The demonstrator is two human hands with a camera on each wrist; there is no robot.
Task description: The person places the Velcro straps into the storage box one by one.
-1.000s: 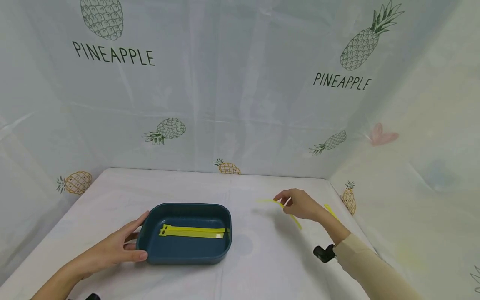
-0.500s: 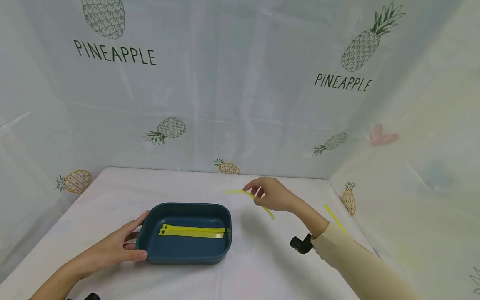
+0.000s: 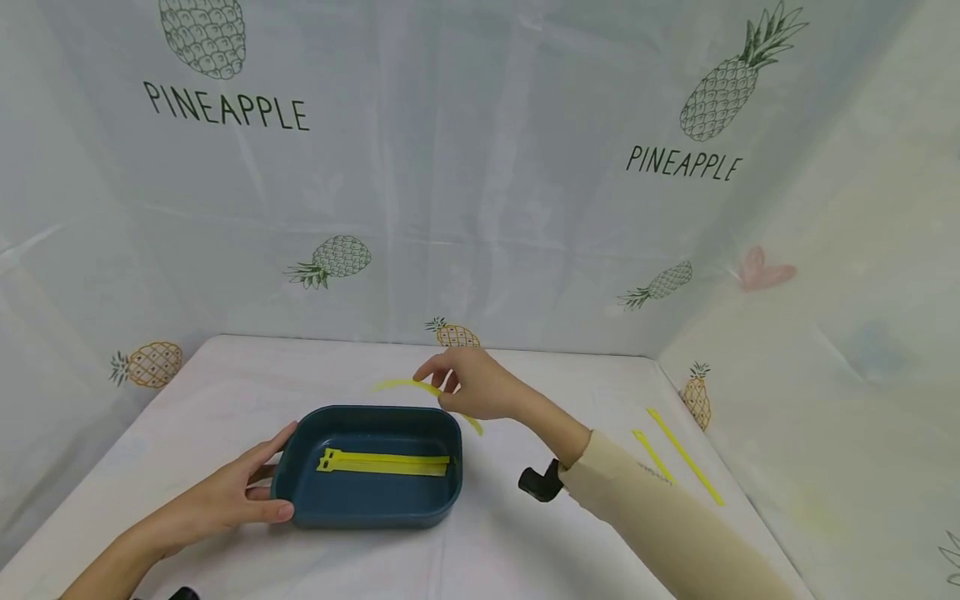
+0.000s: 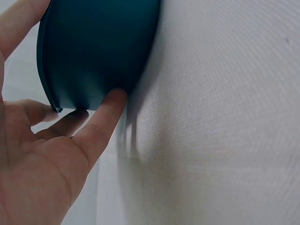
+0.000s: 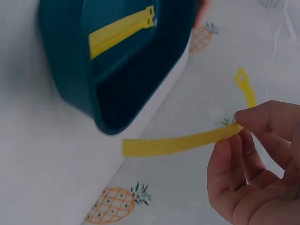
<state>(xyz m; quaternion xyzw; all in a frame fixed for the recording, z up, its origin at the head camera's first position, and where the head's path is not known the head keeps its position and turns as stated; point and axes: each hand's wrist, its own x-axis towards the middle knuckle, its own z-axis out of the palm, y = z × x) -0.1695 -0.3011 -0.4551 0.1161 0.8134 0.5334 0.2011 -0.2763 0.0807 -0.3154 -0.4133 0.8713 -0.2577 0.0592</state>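
Note:
My left hand (image 3: 232, 492) holds the left end of a dark teal rectangular dish (image 3: 367, 508), its thumb and fingers spread round the outer wall. In the left wrist view, fingertips (image 4: 115, 96) touch the dish's wall. Two or so yellow cable ties (image 3: 386, 464) with slotted heads lie side by side inside. My right hand (image 3: 476, 385) pinches another yellow cable tie (image 5: 178, 144) near its middle, between thumb and fingers. That tie arches in the air above the dish's far right corner, slotted end on the far side in the right wrist view.
Two more yellow cable ties, a longer one (image 3: 686, 457) and a shorter-looking one (image 3: 652, 454), lie at the right of the white tabletop (image 3: 517, 533). The sleeve partly covers the shorter one. Pineapple-printed sheets (image 3: 480, 192) stand behind and at both sides.
My right hand has moved left with the pinched cable tie, from the table's right side to the dish's far right corner. The ties at right came into fuller view. My left hand stays put.

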